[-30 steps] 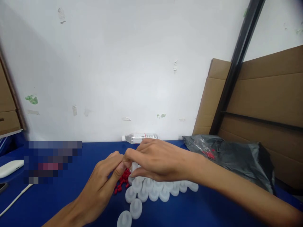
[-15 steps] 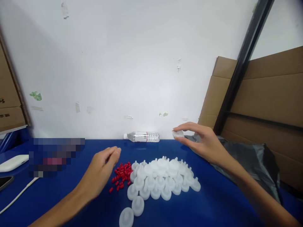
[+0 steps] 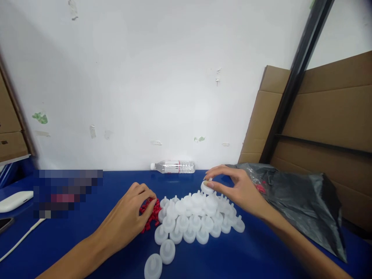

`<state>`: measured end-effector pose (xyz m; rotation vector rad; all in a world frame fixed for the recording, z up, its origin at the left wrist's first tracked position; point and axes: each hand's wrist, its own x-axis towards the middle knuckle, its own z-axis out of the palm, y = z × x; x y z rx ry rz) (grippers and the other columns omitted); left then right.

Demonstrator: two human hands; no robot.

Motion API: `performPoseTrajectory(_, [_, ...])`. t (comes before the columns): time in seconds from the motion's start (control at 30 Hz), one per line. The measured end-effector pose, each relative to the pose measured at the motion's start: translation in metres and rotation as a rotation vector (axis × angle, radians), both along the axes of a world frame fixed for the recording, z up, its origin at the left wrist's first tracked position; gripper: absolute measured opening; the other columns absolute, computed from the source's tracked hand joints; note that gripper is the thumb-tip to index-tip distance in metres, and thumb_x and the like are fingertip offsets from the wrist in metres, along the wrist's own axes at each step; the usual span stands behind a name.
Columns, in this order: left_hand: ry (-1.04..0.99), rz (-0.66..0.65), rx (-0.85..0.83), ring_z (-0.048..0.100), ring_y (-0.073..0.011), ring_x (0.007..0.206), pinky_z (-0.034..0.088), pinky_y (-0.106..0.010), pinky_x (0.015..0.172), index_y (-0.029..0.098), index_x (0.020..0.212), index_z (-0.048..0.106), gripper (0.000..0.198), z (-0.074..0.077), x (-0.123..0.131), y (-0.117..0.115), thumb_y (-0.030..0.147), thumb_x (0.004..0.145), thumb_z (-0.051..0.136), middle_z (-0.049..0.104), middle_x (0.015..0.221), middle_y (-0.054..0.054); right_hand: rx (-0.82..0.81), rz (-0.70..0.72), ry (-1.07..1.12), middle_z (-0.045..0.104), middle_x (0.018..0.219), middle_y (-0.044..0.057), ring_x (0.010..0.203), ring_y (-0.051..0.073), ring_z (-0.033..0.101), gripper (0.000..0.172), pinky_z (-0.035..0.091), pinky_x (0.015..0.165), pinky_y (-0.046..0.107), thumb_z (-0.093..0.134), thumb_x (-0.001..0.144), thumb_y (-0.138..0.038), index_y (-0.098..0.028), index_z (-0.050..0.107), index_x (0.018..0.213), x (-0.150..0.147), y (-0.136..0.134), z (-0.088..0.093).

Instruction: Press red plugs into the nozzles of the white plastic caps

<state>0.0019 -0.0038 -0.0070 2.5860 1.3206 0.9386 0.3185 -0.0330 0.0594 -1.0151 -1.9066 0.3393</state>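
White round plastic cap with a centre stub (image 3: pixel 207 188): pinched between thumb and fingertips of the right hand (image 3: pixel 236 190), grip closed on it, held just above the far edge of the heap of white plastic caps (image 3: pixel 197 221). Contact with the heap beneath: cannot tell.

Heap lies mid-view on the blue table (image 3: pixel 261 252), caps mostly stub-up and overlapping. Two loose white caps (image 3: pixel 167 251) sit just off the heap's front left corner, nearer the viewer.

Left hand (image 3: pixel 128 219) rests palm-down at the heap's left side, fingers curled onto the small pile of red plastic pieces (image 3: pixel 154 212). Fingertips are buried in the pile, so I cannot tell whether this grip holds a piece. Red pile touches the heap's left edge.

Behind the heap, a clear plastic water bottle (image 3: pixel 173 167) lies on its side against the white wall (image 3: pixel 145 77). Crumpled black plastic bag (image 3: pixel 299 193) lies just right of the right hand. Brown cardboard sheets (image 3: pixel 325 116) stand behind the bag, crossed by a black metal post (image 3: pixel 293 81). Far left on the table: white rounded object (image 3: pixel 14 200) and white cable (image 3: pixel 20 240).
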Motion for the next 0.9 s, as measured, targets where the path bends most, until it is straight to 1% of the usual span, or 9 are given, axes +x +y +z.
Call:
performPoseTrajectory(0.13, [-0.005, -0.002, 0.020, 0.056, -0.0246, 0.096, 0.048, -0.038, 0.084, 0.024, 0.093, 0.067, 0.030, -0.0001, 0.0003, -0.0013, 0.040, 0.103, 0.043, 0.066, 0.099, -0.004, -0.001, -0.024, -0.052, 0.078, 0.099, 0.002, 0.097, 0.024, 0.072, 0.012, 0.055, 0.089, 0.041, 0.075, 0.089, -0.041, -0.030, 0.078, 0.092, 0.0001, 0.0016, -0.0019])
performPoseTrajectory(0.3, [0.005, -0.006, 0.011, 0.056, -0.0239, 0.095, 0.049, -0.037, 0.083, 0.024, 0.093, 0.067, 0.030, 0.0027, 0.0012, -0.0037, 0.039, 0.103, 0.042, 0.066, 0.099, -0.004, -0.001, -0.019, -0.080, 0.078, 0.098, 0.002, 0.096, 0.024, 0.072, 0.014, 0.056, 0.089, 0.042, 0.074, 0.089, -0.042, -0.029, 0.078, 0.091, 0.0004, 0.0047, -0.0042])
performPoseTrajectory(0.53, [0.017, -0.004, -0.001, 0.055, -0.0244, 0.098, 0.049, -0.038, 0.085, 0.024, 0.100, 0.064, 0.025, 0.0044, 0.0018, -0.0046, 0.035, 0.104, 0.043, 0.065, 0.101, -0.005, -0.020, -0.006, -0.110, 0.078, 0.098, 0.003, 0.096, 0.025, 0.072, 0.015, 0.055, 0.089, 0.046, 0.074, 0.090, -0.043, -0.029, 0.078, 0.092, -0.0001, 0.0065, -0.0071])
performPoseTrajectory(0.77, [0.020, 0.001, -0.004, 0.056, -0.0243, 0.098, 0.049, -0.037, 0.086, 0.025, 0.101, 0.064, 0.022, 0.0041, 0.0020, -0.0048, 0.033, 0.103, 0.044, 0.065, 0.101, -0.004, -0.041, 0.017, -0.132, 0.078, 0.098, 0.001, 0.096, 0.023, 0.072, 0.011, 0.055, 0.089, 0.043, 0.075, 0.089, -0.040, -0.030, 0.078, 0.091, -0.0002, 0.0064, -0.0076])
performPoseTrajectory(0.9, [0.036, -0.001, -0.023, 0.056, -0.0244, 0.098, 0.049, -0.038, 0.086, 0.024, 0.101, 0.063, 0.022, 0.0040, 0.0023, -0.0047, 0.034, 0.104, 0.043, 0.064, 0.101, -0.004, -0.048, 0.017, -0.142, 0.078, 0.098, 0.001, 0.094, 0.023, 0.072, 0.011, 0.054, 0.089, 0.043, 0.076, 0.089, -0.040, -0.029, 0.078, 0.090, -0.0008, 0.0059, -0.0065])
